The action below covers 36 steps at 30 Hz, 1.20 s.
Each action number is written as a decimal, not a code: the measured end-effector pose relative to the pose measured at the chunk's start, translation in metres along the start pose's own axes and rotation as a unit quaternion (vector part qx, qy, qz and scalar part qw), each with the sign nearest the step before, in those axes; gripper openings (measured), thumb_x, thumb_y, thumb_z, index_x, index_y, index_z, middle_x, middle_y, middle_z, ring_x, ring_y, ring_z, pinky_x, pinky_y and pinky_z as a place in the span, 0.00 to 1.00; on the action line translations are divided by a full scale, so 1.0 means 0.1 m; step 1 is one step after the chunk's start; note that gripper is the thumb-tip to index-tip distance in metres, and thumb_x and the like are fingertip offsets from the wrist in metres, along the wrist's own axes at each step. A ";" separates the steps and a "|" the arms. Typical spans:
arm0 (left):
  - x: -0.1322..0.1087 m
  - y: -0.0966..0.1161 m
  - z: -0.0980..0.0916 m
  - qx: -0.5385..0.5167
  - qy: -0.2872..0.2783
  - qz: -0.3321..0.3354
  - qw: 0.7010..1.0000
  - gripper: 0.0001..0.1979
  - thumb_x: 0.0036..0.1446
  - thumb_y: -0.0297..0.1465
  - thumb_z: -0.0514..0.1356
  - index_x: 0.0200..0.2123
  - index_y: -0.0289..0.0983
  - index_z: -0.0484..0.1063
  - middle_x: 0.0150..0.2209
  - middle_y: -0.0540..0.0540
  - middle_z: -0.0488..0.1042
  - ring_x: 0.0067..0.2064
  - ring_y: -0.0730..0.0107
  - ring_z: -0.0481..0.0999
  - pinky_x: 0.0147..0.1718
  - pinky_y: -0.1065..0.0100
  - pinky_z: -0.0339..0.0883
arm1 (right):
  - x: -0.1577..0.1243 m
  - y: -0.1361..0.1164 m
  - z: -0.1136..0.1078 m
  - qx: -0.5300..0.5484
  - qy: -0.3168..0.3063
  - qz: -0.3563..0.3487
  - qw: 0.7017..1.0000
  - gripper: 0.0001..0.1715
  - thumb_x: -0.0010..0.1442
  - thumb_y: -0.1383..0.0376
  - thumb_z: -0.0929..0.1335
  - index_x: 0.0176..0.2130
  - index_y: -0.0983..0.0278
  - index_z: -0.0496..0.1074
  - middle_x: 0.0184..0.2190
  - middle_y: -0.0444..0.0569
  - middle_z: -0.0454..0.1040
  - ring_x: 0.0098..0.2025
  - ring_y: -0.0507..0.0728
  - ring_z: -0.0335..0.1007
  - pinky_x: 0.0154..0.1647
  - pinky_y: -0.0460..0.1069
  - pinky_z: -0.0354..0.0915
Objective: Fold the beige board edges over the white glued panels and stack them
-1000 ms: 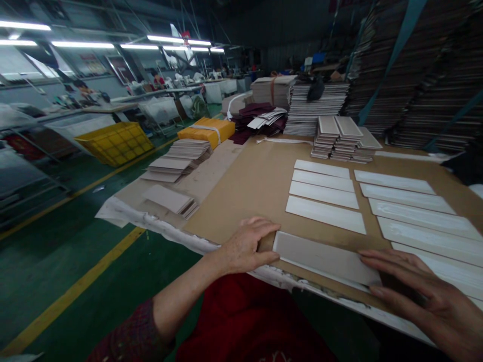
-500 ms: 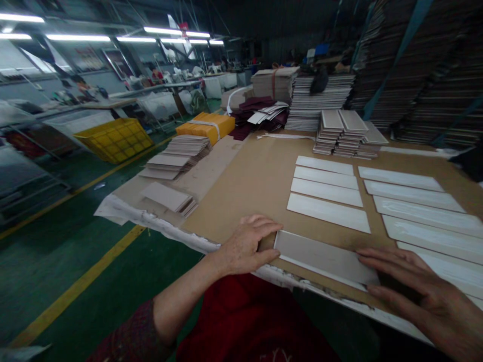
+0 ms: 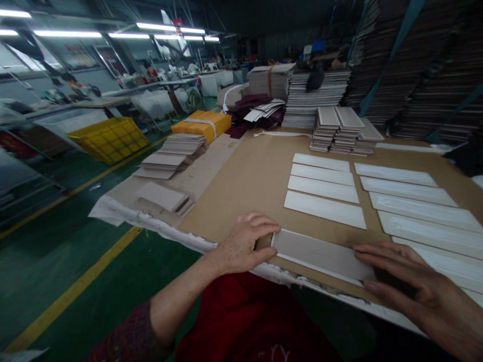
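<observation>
The brown bench [image 3: 249,186] carries two rows of white strips [image 3: 324,208]; a grey strip [image 3: 320,253] lies at its near edge. The left hand [image 3: 243,244] pinches its left end; the right hand [image 3: 411,281], flat and released, touches its right end.

Both hands press on one long grey cardboard strip [image 3: 320,252] at the near edge of the brown counter [image 3: 249,181]. The left hand [image 3: 243,244] touches its left end. The right hand [image 3: 411,281] lies flat on its right end.

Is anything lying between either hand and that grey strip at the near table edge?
Nothing visible. The left hand clasps the grey strip at its left end, and the right hand rests flat on its right end. The white strips lie farther back, apart from it.
</observation>
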State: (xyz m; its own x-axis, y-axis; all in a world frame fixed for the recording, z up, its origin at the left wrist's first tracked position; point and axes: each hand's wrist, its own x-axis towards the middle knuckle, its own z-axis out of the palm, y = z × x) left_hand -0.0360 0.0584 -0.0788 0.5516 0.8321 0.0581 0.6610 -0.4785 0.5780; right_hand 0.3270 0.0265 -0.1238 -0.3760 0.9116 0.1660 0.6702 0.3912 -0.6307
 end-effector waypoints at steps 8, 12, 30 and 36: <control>0.02 -0.01 0.00 -0.001 -0.002 0.000 1.000 0.15 0.60 0.37 0.63 0.51 0.44 0.74 0.54 0.45 0.74 0.58 0.54 0.68 0.57 0.48 0.57 | 0.07 -0.19 -0.09 0.011 -0.025 0.008 1.000 0.22 0.64 0.48 0.68 0.51 0.56 0.77 0.54 0.51 0.74 0.59 0.66 0.66 0.60 0.66 0.67; 0.03 -0.02 0.00 0.007 -0.012 -0.009 1.000 0.14 0.59 0.34 0.63 0.49 0.44 0.75 0.54 0.46 0.74 0.58 0.54 0.67 0.58 0.47 0.56 | 0.07 -0.26 -0.14 -0.004 -0.047 0.011 0.999 0.19 0.65 0.56 0.68 0.53 0.57 0.76 0.57 0.52 0.72 0.61 0.65 0.64 0.61 0.67 0.66; 0.01 -0.08 0.03 0.031 -0.007 0.007 0.999 0.13 0.60 0.34 0.62 0.49 0.44 0.73 0.55 0.46 0.73 0.58 0.55 0.66 0.58 0.48 0.56 | -0.07 -0.32 -0.06 -0.164 -0.048 -0.066 0.983 0.23 0.68 0.64 0.63 0.61 0.60 0.67 0.62 0.53 0.67 0.62 0.64 0.63 0.62 0.66 0.60; -0.01 -0.07 0.03 0.054 -0.014 0.017 0.998 0.14 0.62 0.34 0.61 0.51 0.44 0.72 0.56 0.45 0.71 0.60 0.53 0.64 0.59 0.47 0.55 | -0.05 -0.38 -0.03 -0.221 -0.043 -0.110 0.968 0.21 0.67 0.69 0.62 0.58 0.64 0.68 0.60 0.53 0.69 0.61 0.65 0.62 0.59 0.63 0.57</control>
State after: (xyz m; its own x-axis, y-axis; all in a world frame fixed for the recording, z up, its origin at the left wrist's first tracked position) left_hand -0.0396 0.0602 -0.0856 0.5882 0.8070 0.0529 0.6914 -0.5358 0.4847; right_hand 0.3057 0.0073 -0.0983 -0.5793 0.7943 0.1832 0.7693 0.6070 -0.1991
